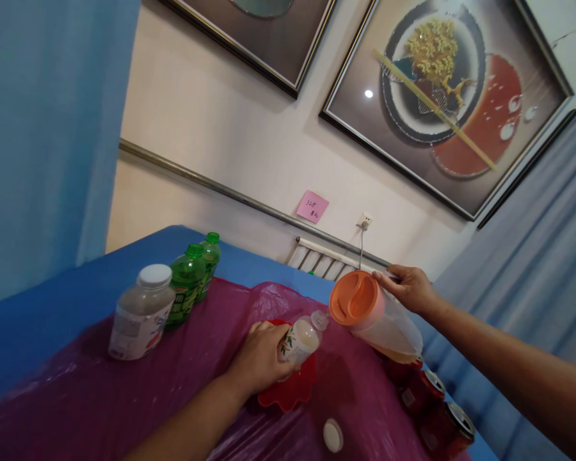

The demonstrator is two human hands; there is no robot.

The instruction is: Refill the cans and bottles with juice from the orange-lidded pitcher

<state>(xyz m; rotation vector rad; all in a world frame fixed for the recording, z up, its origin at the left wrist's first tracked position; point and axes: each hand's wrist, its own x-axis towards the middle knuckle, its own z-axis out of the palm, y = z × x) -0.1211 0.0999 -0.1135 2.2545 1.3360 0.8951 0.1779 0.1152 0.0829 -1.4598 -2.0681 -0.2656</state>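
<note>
My left hand (264, 358) is wrapped round a small clear bottle (300, 341) with a leaf pattern and pale contents. The bottle tilts to the right, its open mouth close to the pitcher's spout, above a red scalloped dish (288, 392). My right hand (408, 286) grips the handle of a translucent pitcher (388, 323) with an orange lid (355, 298). The pitcher leans left towards the bottle's mouth. Whether liquid runs between them I cannot tell clearly. A white cap (333, 435) lies on the purple plastic sheet (192, 378), near the dish.
A wide jar with a white lid (141, 314) and two green bottles (187, 285) stand at the left. Several red cans (444, 426) line the right edge. Behind the blue table (249, 259) are a wall rail (221, 189) and a radiator (319, 259). Blue curtains (43, 128) hang on both sides.
</note>
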